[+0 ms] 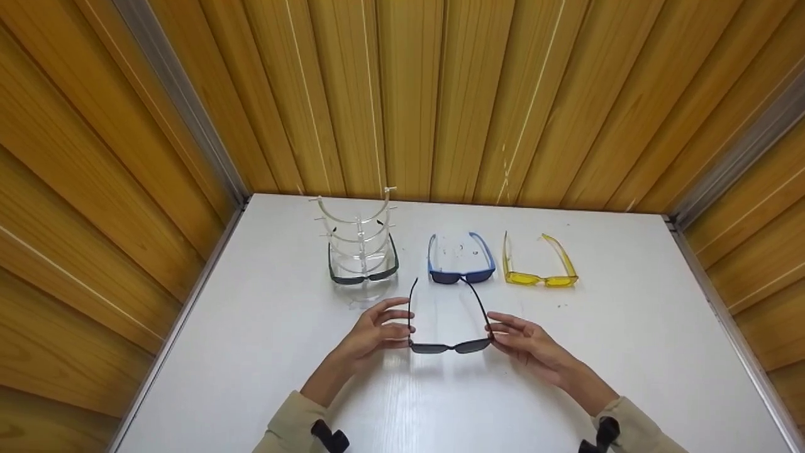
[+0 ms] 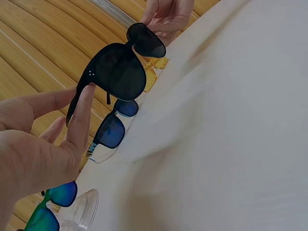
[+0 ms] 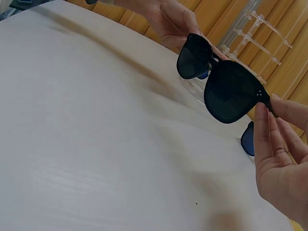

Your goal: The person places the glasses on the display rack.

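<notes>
Black sunglasses (image 1: 473, 345) are held up off the table, temples unfolded and pointing away from me. My left hand (image 1: 375, 330) pinches the left temple near its hinge between thumb and fingers. On the other side my right hand (image 1: 531, 346) pinches the right temple close to the frame. In the left wrist view the dark lenses (image 2: 120, 72) face the camera, with three small dots at the corner. Green-framed sunglasses (image 1: 382, 274) sit on the lowest tier of a clear display stand (image 1: 361, 238), ahead of the left hand.
Blue sunglasses (image 1: 462, 277) lie with open temples on the white table (image 1: 264, 277), beyond the held pair. Yellow glasses (image 1: 541, 279) lie to their right. Wood-patterned walls (image 1: 409, 94) enclose the back and sides. The stand's upper arms hold no glasses.
</notes>
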`<action>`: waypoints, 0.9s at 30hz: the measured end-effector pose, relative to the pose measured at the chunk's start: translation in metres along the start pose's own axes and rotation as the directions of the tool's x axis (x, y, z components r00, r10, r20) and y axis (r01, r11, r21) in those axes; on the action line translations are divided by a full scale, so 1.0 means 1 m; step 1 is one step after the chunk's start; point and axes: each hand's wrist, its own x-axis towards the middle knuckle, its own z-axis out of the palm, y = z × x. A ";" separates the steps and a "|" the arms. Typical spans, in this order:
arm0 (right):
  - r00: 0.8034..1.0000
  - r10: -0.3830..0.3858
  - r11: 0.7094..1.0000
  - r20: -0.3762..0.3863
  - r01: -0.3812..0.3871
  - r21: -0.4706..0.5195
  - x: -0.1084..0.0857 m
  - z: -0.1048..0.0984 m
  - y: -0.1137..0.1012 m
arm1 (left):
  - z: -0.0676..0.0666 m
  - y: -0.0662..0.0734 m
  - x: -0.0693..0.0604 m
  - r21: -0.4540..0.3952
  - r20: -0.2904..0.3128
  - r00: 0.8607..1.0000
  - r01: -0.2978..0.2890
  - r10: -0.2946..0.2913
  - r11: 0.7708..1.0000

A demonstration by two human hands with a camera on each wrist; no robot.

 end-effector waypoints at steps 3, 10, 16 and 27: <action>1.000 0.003 1.000 0.011 -0.003 -0.014 0.000 0.002 0.004 | -0.004 -0.003 -0.004 0.002 0.003 1.000 -0.006 0.006 1.000; 1.000 0.003 1.000 0.006 -0.003 -0.020 0.005 0.008 0.005 | -0.011 -0.006 -0.008 0.004 -0.016 1.000 -0.019 0.019 1.000; 1.000 0.001 1.000 0.012 0.000 -0.032 0.012 0.013 0.006 | -0.019 -0.006 -0.010 0.021 -0.020 0.999 -0.028 0.028 0.999; 1.000 -0.003 1.000 0.025 0.003 -0.006 0.022 0.017 0.015 | -0.026 -0.005 -0.014 0.004 -0.034 0.999 -0.027 0.027 1.000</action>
